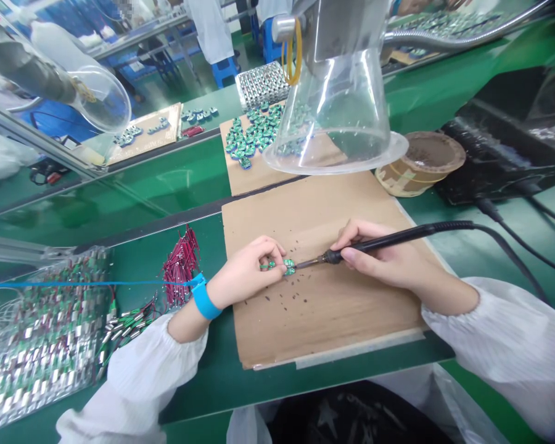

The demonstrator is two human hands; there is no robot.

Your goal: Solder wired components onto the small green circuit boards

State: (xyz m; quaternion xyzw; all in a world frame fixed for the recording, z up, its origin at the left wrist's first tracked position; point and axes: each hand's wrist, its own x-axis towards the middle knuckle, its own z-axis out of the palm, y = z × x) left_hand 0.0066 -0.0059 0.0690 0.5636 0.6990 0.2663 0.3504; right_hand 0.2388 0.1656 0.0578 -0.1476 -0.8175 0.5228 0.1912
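My left hand (254,265), with a blue strap at its wrist, pinches a small green circuit board (289,266) just above a cardboard sheet (333,320). In my right hand (374,256) is a black soldering iron (383,241), held like a pen and slanting down to the left. Its metal tip reaches the edge of the circuit board; whether it touches a joint is too small to tell. Dark specks lie on the cardboard around the board. Left of my left hand are a pile of red wires (181,265) and several green-wired parts with metal ends (127,324).
A clear fume funnel (335,111) hangs over the far side of the cardboard. Behind it lie many green boards (254,132). A round tub (420,163) and a black box (494,135) stand at right. Bagged metal-ended parts (41,345) fill the left. People sit beyond.
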